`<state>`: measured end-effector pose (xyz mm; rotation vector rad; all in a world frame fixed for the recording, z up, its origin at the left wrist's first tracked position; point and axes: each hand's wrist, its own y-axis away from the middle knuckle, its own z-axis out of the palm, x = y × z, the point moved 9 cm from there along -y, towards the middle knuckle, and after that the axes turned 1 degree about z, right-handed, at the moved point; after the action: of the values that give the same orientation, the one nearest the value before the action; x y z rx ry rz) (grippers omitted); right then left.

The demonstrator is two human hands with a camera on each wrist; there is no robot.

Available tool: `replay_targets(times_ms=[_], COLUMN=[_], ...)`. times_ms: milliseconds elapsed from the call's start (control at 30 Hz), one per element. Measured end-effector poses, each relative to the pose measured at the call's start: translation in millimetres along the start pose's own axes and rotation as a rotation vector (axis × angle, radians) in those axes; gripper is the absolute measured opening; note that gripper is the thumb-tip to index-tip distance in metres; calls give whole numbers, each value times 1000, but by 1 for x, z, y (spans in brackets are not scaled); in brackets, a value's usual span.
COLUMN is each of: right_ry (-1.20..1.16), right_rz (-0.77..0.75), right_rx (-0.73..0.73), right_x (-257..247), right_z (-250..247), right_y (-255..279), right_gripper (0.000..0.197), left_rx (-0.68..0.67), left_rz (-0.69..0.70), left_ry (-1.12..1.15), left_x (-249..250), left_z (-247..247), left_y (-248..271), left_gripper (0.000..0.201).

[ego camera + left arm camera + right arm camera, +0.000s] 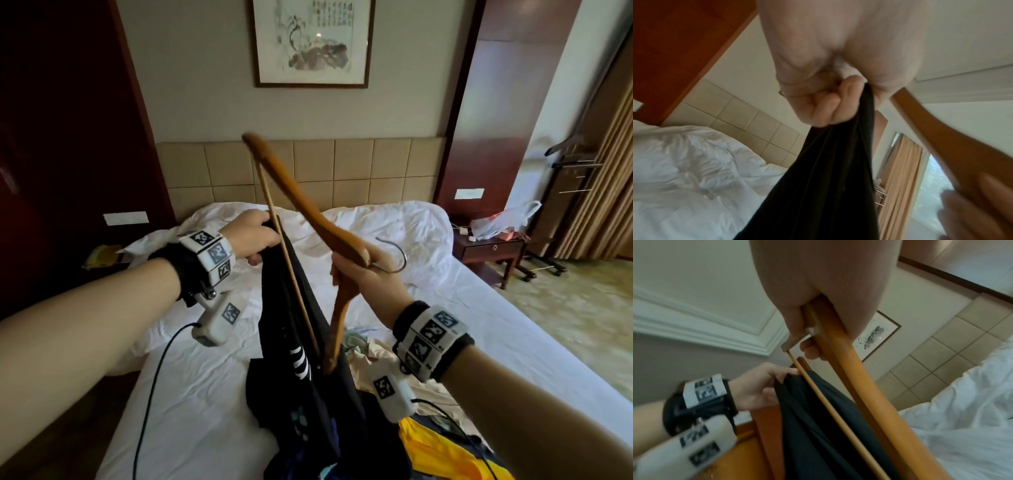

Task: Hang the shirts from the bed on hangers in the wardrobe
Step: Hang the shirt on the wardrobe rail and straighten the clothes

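Black shirt (pixel 301 329), one of several garments on the bed (pixel 205 394), hangs lifted above the mattress, its top edge bunched in the left hand (pixel 255 236); the left wrist view shows those fingers (pixel 826 105) curled tight round a fold of the dark cloth. Holding it by the top lets the rest drop straight, which likely keeps an opening taut and easy to find. The right hand (pixel 363 274) grips the wooden hanger (pixel 301 205) near its middle, just below the metal hook (pixel 394 255), fingers wrapped round the wood. The hanger is tilted steeply, one shoulder end high toward the headboard (pixel 342 171), the other end pointing down and going out of sight at the shirt's folds. That tilt looks chosen so one arm can go in narrow end first; whether it is already inside the cloth cannot be told. The thin lower bar lies close against the fabric beside the left hand. A pile of other clothes, with a yellow garment (pixel 442 448) foremost, waits on the bed near the right forearm, so most of the job seems ahead. No wardrobe can be made out for certain in these views
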<state>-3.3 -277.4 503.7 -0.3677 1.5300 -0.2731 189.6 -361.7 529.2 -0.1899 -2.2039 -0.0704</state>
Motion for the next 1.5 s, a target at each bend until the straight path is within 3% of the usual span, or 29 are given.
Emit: replay_targets(times_ms=[133, 200, 300, 400, 567, 633, 700, 800, 867, 967, 1033, 1133, 1233, 1300, 1400, 1500], right_ry=[177, 222, 179, -60, -390, -444, -434, -412, -424, -390, -297, -126, -24, 30, 46, -16], right_rz=[112, 163, 127, 43, -100, -157, -204, -210, -163, -50, 30, 91, 100, 109, 126, 98], right_rx=[-75, -60, 46, 141, 162, 166, 162, 150, 153, 130, 86, -2, -87, -115, -128, -10], right_x=[37, 46, 34, 4, -47, -60, -65, -56, -39, -3, 20, 40, 42, 41, 37, 26], right_z=[-23, -41, -59, -55, -26, -17, -10, -1, 5, 22, 34, 39, 35, 29, 15, -12], right_y=[13, 17, 13, -1, -23, -29, -33, -35, -33, -26, -18, -8, -3, -1, 0, -7], right_gripper=[39, 45, 35, 17, 13, 15, 18, 21, 20, 12, 12, 18, 12, 12, 12, 15], left_rx=[220, 235, 90, -72, -226, -250, -265, -231, -156, -65, -5, 119, 169, 166, 130, 36], left_rz=[-76, -131, -147, -123, -80, -71, -49, -26, -19, 29, 61, 28, -18, 10, 0, -8], left_ry=[-15, 4, -163, -321, -378, -365, -334, -221, -72, 232, 291, 149, -167, -419, -786, -902], left_x=[-27, -41, -47, -44, -36, -33, -26, -16, -6, 11, 17, 5, -19, -33, -51, -59], left_z=[-52, -65, -50, -17, 25, 31, 32, 23, 11, -11, -29, -54, -61, -58, -50, -39], left_y=[-4, -5, -8, -8, -3, -1, 3, 8, 11, 13, 15, 14, 14, 13, 12, 15], left_gripper=[29, 45, 64, 73, 66, 44, 26, 17, 19, 36, 37, 36, 34, 40, 65, 75])
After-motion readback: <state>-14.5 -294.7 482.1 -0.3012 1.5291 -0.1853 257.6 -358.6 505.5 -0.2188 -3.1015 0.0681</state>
